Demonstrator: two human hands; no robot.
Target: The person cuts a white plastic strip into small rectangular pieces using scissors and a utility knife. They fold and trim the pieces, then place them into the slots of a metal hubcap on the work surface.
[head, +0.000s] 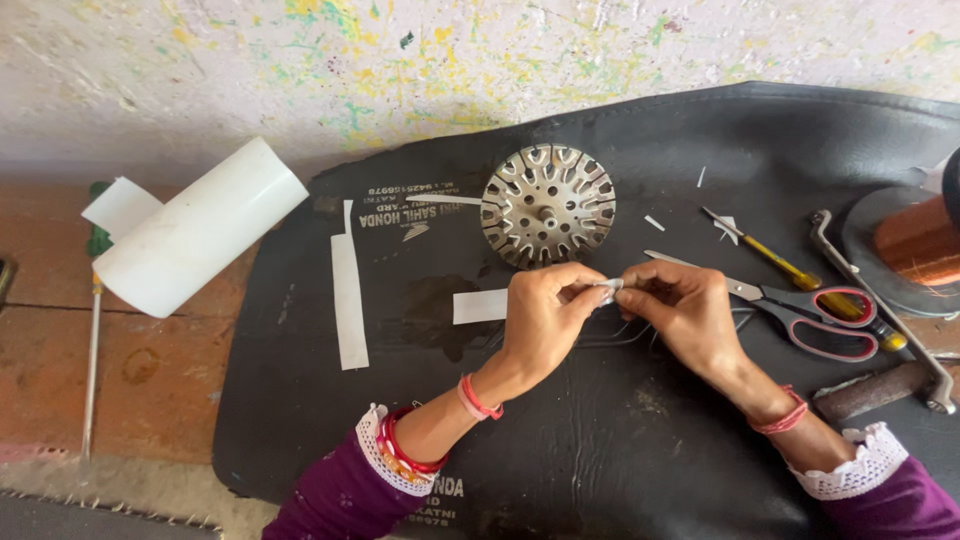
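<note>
Head view: both hands are pinching one small white paper piece (pixel 607 288) above a black mat (pixel 600 450).

Left hand (pixel 545 310) and right hand (pixel 685 305) are meeting fingertip to fingertip, each grip pressed together on the paper, just below a round slotted metal stator core (pixel 548 205). Red-handled scissors (pixel 800 310) and a yellow-handled screwdriver (pixel 770 255) are lying to the right, white paper strips (pixel 348 290) and a white roll (pixel 200 230) to the left.
</note>
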